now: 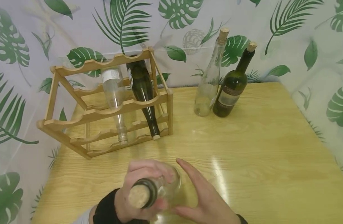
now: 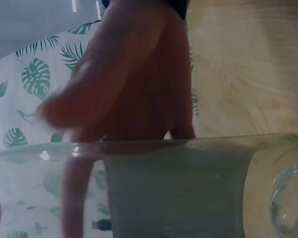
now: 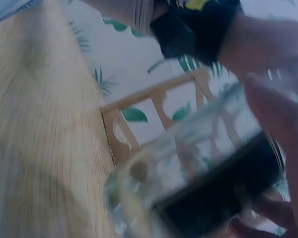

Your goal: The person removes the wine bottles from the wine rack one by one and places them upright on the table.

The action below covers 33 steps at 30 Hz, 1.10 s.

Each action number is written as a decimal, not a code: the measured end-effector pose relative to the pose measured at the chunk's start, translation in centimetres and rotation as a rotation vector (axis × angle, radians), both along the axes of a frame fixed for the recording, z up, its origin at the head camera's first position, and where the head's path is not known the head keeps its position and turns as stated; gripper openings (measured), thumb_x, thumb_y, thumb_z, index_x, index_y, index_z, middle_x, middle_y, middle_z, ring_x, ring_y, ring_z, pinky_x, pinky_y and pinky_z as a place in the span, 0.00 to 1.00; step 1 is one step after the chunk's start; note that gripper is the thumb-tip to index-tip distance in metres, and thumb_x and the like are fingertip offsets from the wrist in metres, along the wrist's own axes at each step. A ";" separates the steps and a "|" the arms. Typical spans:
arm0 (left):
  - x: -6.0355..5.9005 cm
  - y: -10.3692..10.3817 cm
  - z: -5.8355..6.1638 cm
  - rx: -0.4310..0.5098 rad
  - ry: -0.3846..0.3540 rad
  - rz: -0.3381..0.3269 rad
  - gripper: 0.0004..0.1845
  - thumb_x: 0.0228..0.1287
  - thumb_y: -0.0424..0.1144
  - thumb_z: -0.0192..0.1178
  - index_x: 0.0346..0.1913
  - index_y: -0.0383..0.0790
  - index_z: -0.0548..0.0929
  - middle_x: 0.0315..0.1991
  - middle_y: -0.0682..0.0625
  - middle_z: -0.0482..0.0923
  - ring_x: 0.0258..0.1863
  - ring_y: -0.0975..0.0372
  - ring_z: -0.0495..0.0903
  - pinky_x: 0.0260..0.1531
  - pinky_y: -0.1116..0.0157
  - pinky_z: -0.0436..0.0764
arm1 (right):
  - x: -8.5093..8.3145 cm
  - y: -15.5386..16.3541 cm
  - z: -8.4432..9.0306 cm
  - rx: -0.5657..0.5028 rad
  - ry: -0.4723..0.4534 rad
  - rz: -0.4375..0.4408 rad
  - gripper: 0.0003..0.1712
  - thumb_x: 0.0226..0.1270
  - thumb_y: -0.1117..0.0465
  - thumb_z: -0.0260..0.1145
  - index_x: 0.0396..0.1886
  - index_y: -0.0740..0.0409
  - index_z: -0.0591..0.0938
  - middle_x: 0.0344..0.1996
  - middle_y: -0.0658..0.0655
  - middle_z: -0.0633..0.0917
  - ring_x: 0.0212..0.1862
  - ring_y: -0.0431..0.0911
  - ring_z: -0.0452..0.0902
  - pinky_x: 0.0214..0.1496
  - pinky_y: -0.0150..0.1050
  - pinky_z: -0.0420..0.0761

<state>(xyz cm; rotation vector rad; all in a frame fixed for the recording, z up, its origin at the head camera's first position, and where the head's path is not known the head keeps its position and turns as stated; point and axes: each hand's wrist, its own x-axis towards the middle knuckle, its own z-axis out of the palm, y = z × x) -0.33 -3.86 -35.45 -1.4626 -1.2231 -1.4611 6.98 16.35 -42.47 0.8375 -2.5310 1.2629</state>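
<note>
A clear glass bottle [image 1: 172,186] with a cork [image 1: 139,196] stands out at the near side of the table, its neck toward the head camera. My left hand [image 1: 140,171] grips it, fingers curled round the glass below the neck. To its right is my right hand [image 1: 208,199], thumb and fingers spread apart beside the bottle. In the left wrist view the right hand [image 2: 144,84] shows beyond the bottle [image 2: 174,188], which has a broad label. The right wrist view has the left hand [image 3: 283,109] holding the tilted bottle [image 3: 134,188], with a dark label on its side.
A wooden wine rack [image 1: 124,107] stands at the back left, holding a clear bottle [image 1: 114,90] and a dark green bottle [image 1: 142,82], necks forward. Further right, a corked clear bottle [image 1: 208,84] and a corked dark bottle [image 1: 233,84] stand upright near the leaf-patterned wall.
</note>
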 end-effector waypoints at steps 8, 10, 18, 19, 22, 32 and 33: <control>-0.1 1.1 -1.7 -0.270 -0.173 0.234 0.27 0.80 0.54 0.52 0.52 0.27 0.70 0.47 0.37 0.77 0.47 0.53 0.80 0.48 0.64 0.84 | -1.6 -1.2 -0.7 -0.021 0.209 -0.106 0.59 0.38 0.59 0.89 0.73 0.65 0.71 0.59 0.59 0.86 0.56 0.51 0.87 0.67 0.28 0.79; -0.2 0.8 -2.2 -0.267 -0.170 0.289 0.31 0.79 0.53 0.54 0.58 0.23 0.67 0.54 0.33 0.72 0.55 0.49 0.76 0.58 0.60 0.81 | -1.7 -0.7 -0.9 -0.005 0.189 -0.152 0.60 0.38 0.57 0.90 0.74 0.63 0.71 0.59 0.58 0.87 0.55 0.50 0.87 0.67 0.26 0.79; 1.2 -2.5 -6.0 -0.151 -0.390 0.412 0.24 0.79 0.43 0.56 0.55 0.18 0.74 0.59 0.37 0.76 0.67 0.59 0.73 0.72 0.67 0.72 | -2.8 1.4 -2.5 0.018 0.047 -0.306 0.61 0.40 0.53 0.91 0.75 0.57 0.69 0.53 0.53 0.88 0.51 0.44 0.87 0.51 0.32 0.88; 1.4 -3.1 -6.2 -0.138 -0.413 0.428 0.22 0.79 0.42 0.56 0.53 0.18 0.75 0.59 0.38 0.77 0.66 0.61 0.74 0.70 0.69 0.73 | -3.2 1.7 -2.6 0.022 0.039 -0.326 0.61 0.40 0.54 0.91 0.74 0.56 0.69 0.52 0.53 0.88 0.50 0.44 0.88 0.50 0.34 0.89; 2.0 -4.6 -6.8 -0.046 -0.461 0.435 0.16 0.78 0.35 0.56 0.49 0.18 0.77 0.57 0.42 0.80 0.62 0.61 0.79 0.66 0.72 0.77 | -5.1 2.4 -3.0 0.009 0.030 -0.358 0.60 0.41 0.55 0.91 0.73 0.58 0.68 0.53 0.57 0.88 0.50 0.47 0.88 0.48 0.41 0.91; 2.8 -6.1 -7.8 -0.048 -0.712 0.472 0.17 0.58 0.11 0.55 0.51 0.17 0.78 0.60 0.50 0.79 0.62 0.62 0.77 0.69 0.70 0.75 | -12.1 3.2 -3.3 -0.049 -0.093 -0.497 0.63 0.49 0.50 0.88 0.80 0.52 0.61 0.66 0.62 0.80 0.63 0.57 0.83 0.60 0.55 0.87; 2.8 -6.1 -7.8 -0.053 -0.716 0.466 0.17 0.58 0.10 0.53 0.51 0.16 0.78 0.60 0.50 0.79 0.62 0.61 0.77 0.69 0.70 0.75 | -12.8 3.2 -3.4 -0.049 -0.099 -0.510 0.63 0.50 0.48 0.87 0.81 0.51 0.60 0.66 0.62 0.80 0.64 0.57 0.82 0.61 0.56 0.86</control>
